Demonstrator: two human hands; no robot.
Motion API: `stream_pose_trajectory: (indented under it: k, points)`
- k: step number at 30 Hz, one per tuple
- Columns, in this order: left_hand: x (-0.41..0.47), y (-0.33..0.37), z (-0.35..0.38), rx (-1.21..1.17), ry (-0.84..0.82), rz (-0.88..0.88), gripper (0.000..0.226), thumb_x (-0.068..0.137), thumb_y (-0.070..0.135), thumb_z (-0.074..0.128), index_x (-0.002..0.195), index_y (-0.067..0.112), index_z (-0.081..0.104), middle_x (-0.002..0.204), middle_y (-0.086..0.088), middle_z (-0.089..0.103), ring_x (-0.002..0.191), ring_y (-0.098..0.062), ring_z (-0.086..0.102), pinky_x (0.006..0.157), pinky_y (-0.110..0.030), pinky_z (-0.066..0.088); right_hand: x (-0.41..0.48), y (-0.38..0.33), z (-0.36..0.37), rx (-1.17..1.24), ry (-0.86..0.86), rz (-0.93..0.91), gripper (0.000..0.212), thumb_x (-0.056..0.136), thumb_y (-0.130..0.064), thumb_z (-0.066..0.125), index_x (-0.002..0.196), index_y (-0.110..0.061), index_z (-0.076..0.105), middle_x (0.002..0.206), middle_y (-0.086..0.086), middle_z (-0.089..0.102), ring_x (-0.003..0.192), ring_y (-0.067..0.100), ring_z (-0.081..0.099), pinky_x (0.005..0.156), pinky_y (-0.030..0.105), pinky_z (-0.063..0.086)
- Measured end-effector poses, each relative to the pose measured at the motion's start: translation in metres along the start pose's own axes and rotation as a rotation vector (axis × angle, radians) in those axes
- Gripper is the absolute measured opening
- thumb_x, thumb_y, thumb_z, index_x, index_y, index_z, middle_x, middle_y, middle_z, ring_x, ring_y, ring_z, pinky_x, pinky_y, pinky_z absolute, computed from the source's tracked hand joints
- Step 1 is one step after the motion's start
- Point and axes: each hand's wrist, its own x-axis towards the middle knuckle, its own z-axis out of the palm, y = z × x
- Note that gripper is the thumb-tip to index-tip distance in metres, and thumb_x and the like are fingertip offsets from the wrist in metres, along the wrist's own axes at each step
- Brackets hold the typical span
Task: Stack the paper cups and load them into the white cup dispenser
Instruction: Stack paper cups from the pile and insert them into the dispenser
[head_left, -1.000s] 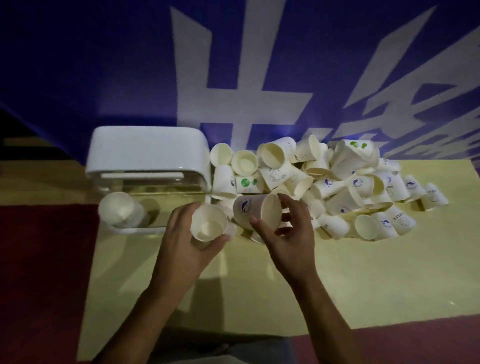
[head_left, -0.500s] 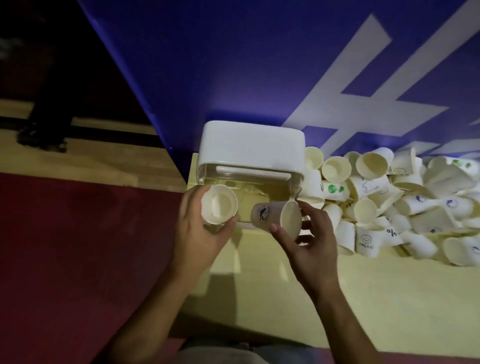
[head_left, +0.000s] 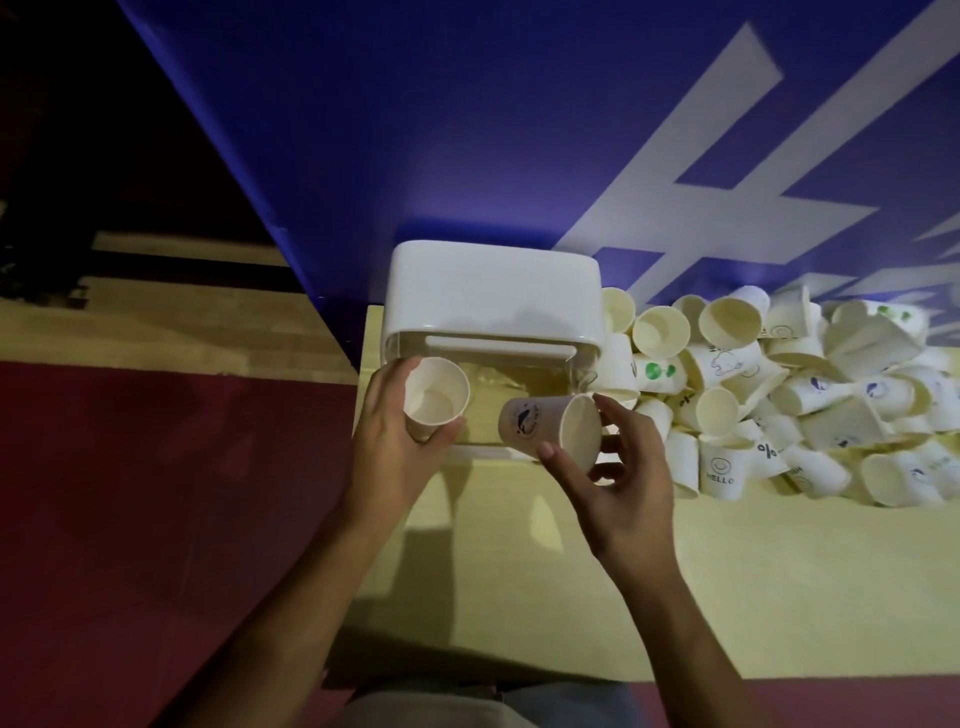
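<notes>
left hand (head_left: 400, 447) grips upright cup (head_left: 435, 397) | right hand (head_left: 618, 483) grips printed cup (head_left: 550, 423) lying sideways, base toward left cup, just beside | near dispenser (head_left: 493, 296), worktop's left edge

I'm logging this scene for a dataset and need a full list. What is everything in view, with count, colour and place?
white cup dispenser: one, white top with clear front, at the table's far left edge against the wall.
plain cup: one, cream, mouth up, in the left hand, in front of the dispenser.
printed cup: one, cream with a blue logo, on its side, in the right hand.
loose cups: a pile too many to count, cream, some printed, right of the dispenser.
table: one, pale yellow.
wall: blue with white lettering.
floor: dark red and wood-toned, at left.
left hand: one.
right hand: one.
</notes>
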Motion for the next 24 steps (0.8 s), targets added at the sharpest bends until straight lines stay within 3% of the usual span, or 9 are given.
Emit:
stream_pose_trajectory:
  k: [5,10,15,17,19,21,24]
  points:
    - [-0.004,-0.019,0.009,-0.007,-0.083,-0.069,0.079,0.074,0.035,0.091,0.141,0.012,0.054,0.144,-0.003,0.053,0.129,-0.008,0.047,0.101,-0.011,0.037,0.006,-0.001,0.006,-0.004,-0.029,-0.014,0.061,0.074,-0.046,0.090,0.126,-0.034,0.061,0.121,-0.020,0.056,0.105,0.012,0.064,0.070,0.031,0.058]
    - [-0.002,-0.024,0.011,-0.055,-0.106,-0.154,0.071,0.076,0.024,0.091,0.138,0.017,0.057,0.133,0.006,0.058,0.116,0.003,0.050,0.086,-0.001,0.039,0.014,-0.014,0.024,-0.041,-0.083,-0.112,0.067,0.072,-0.047,0.090,0.130,-0.031,0.060,0.123,-0.023,0.055,0.105,0.007,0.062,0.071,0.027,0.058]
    - [-0.003,-0.023,0.003,-0.079,-0.174,-0.157,0.082,0.074,0.020,0.091,0.144,0.022,0.047,0.139,0.006,0.051,0.120,0.009,0.047,0.093,0.001,0.034,0.022,-0.024,0.062,-0.096,-0.219,-0.282,0.077,0.074,-0.047,0.091,0.137,-0.016,0.059,0.130,-0.007,0.058,0.116,0.011,0.058,0.082,0.030,0.057]
    - [-0.006,-0.022,-0.001,-0.076,-0.217,-0.216,0.091,0.077,0.020,0.087,0.152,0.027,0.037,0.151,0.005,0.045,0.132,-0.001,0.045,0.103,-0.007,0.033,0.026,-0.019,0.077,-0.150,-0.281,-0.301,0.079,0.074,-0.046,0.090,0.139,-0.015,0.058,0.133,-0.006,0.056,0.118,0.010,0.057,0.087,0.034,0.057]
    - [-0.005,-0.025,-0.002,-0.157,-0.267,-0.262,0.101,0.072,0.027,0.090,0.154,0.035,0.032,0.156,0.005,0.043,0.140,-0.010,0.046,0.111,-0.027,0.043,0.030,-0.013,0.090,-0.205,-0.308,-0.319,0.083,0.073,-0.052,0.088,0.140,-0.013,0.057,0.134,-0.004,0.057,0.119,0.011,0.056,0.094,0.029,0.053]
    - [-0.004,-0.030,-0.002,-0.239,-0.296,-0.291,0.109,0.063,0.039,0.093,0.153,0.043,0.031,0.153,0.008,0.047,0.139,-0.012,0.050,0.108,-0.045,0.051,0.033,-0.007,0.100,-0.244,-0.309,-0.317,0.087,0.073,-0.059,0.085,0.142,-0.014,0.057,0.136,-0.003,0.058,0.121,0.010,0.053,0.097,0.024,0.046]
    - [-0.003,-0.031,-0.004,-0.184,-0.343,-0.269,0.110,0.067,0.039,0.094,0.155,0.045,0.027,0.157,0.012,0.043,0.142,-0.013,0.047,0.109,-0.045,0.050,0.033,-0.002,0.114,-0.281,-0.307,-0.303,0.084,0.079,-0.061,0.080,0.147,-0.019,0.052,0.140,-0.005,0.059,0.124,0.011,0.048,0.099,0.027,0.040]
